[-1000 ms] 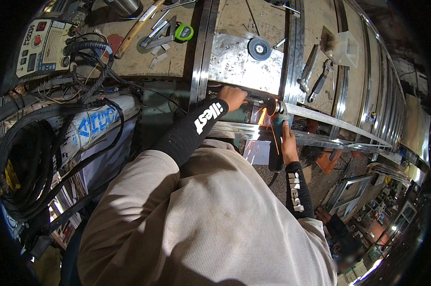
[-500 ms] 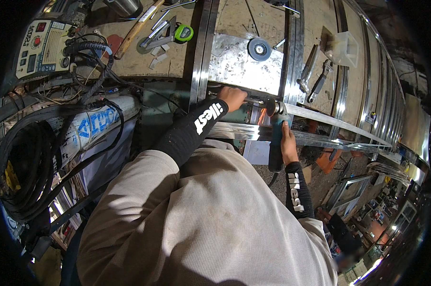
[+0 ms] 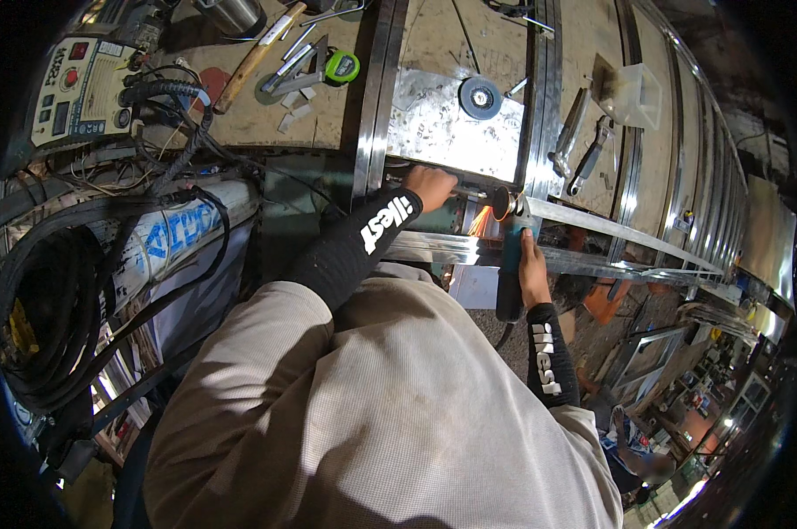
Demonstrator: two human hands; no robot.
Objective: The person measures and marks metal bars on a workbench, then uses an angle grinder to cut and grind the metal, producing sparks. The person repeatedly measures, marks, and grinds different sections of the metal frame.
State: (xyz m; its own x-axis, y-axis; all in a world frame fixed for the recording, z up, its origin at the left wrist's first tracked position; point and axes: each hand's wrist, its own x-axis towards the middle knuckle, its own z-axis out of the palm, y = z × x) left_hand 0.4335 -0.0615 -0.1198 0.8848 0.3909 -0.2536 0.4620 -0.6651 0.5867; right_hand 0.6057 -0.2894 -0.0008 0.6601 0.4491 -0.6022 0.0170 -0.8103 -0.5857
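My right hand [image 3: 532, 273] is wrapped around the body of a teal and black angle grinder [image 3: 509, 286], its head pointing away from me. Orange sparks [image 3: 480, 220] spray down and to the left from the grinder's round disc [image 3: 501, 204]. Just left of the disc, my left hand [image 3: 432, 187] is closed on a thin metal rod [image 3: 471, 190] whose end reaches the disc. The part inside my fingers is hidden. Beneath both hands runs a shiny metal square tube [image 3: 442, 247].
Ahead on the bench lie a flap disc [image 3: 480, 97], a green tape measure [image 3: 342, 66], a hammer [image 3: 259, 57], locking pliers [image 3: 590, 154] and a clear plastic container [image 3: 636, 95]. A welding machine [image 3: 79, 93] and coiled cables [image 3: 41, 326] are at left. Another person [image 3: 623, 450] is at lower right.
The spray of sparks has grown longer and brighter. Both hands stay nearly in place with the grinder and rod. The person at lower right has shifted posture.
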